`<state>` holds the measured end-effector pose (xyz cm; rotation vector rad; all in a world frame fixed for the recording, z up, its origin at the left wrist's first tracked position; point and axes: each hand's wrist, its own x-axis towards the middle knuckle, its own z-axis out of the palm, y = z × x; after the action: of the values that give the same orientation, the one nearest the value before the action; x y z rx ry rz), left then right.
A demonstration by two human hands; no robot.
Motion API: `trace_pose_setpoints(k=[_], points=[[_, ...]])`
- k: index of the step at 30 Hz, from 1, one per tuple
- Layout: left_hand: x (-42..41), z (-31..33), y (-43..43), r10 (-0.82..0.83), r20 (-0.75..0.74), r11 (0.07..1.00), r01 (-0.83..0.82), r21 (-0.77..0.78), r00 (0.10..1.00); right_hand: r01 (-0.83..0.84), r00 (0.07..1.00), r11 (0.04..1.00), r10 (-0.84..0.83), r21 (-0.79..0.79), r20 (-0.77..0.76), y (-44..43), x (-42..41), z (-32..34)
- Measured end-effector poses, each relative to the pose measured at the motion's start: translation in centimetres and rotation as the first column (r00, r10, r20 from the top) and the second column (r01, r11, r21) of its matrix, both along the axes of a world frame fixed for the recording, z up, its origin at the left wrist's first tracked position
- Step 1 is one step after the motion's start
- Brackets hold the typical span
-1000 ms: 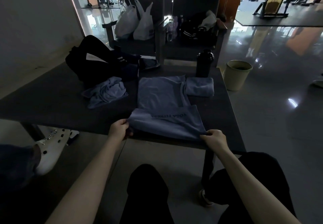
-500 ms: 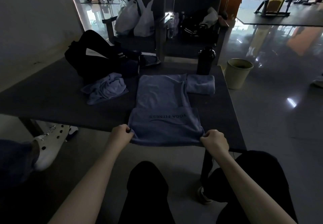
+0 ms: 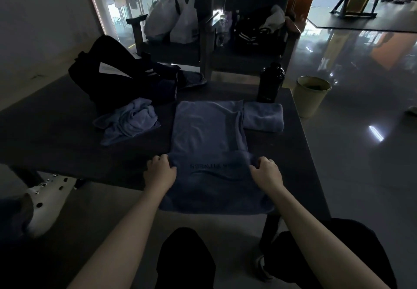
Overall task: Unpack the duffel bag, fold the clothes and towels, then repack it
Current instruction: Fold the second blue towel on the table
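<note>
The left hand and right hand have carried the edge of the soft blue-grey towel farther up the dark flat table, fingers curled tight on its corners.

Dim, underexposed foreground; daylight glare on the far floor; wide-angle edge distortion.

Your spread towel lies mid-frame on the tabletop. The duffel bag sits upper left, crumpled towel below.
</note>
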<state>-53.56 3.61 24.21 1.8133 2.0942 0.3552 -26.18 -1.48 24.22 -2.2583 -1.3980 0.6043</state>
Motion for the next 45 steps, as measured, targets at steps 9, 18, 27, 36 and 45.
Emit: trace_pose_setpoints(k=[9, 18, 27, 36, 45], points=[[1.8, 1.5, 6.3, 0.086, 0.150, 0.955, -0.039, -0.293, 0.985, 0.020, 0.997, 0.995, -0.027, -0.099, -0.069, 6.1, -0.4, -0.2], [0.5, 1.1, 7.1, 0.209, 0.371, 0.948, -0.094, -0.303, 0.905, 0.158, 0.957, 0.978, -0.118, 0.137, -0.263, 5.4, 0.9, -0.1], [-0.2, 1.5, 7.6, 0.389, 0.535, 0.906, -0.208, -0.367, 0.750, 0.176, 0.956, 0.983, -0.158, 0.050, -0.246, 5.3, 1.9, -0.2], [-0.3, 1.8, 8.0, 0.416, 0.524, 0.877, -0.176, -0.446, 0.744, 0.146, 0.749, 0.989, -0.130, -0.030, -0.650, 6.9, 1.1, 1.0], [-0.1, 1.4, 7.9, 0.343, 0.517, 0.914, -0.152, -0.376, 0.784, -0.173, 0.836, 0.981, 0.098, -0.089, -0.540, 6.4, 1.1, 1.9]])
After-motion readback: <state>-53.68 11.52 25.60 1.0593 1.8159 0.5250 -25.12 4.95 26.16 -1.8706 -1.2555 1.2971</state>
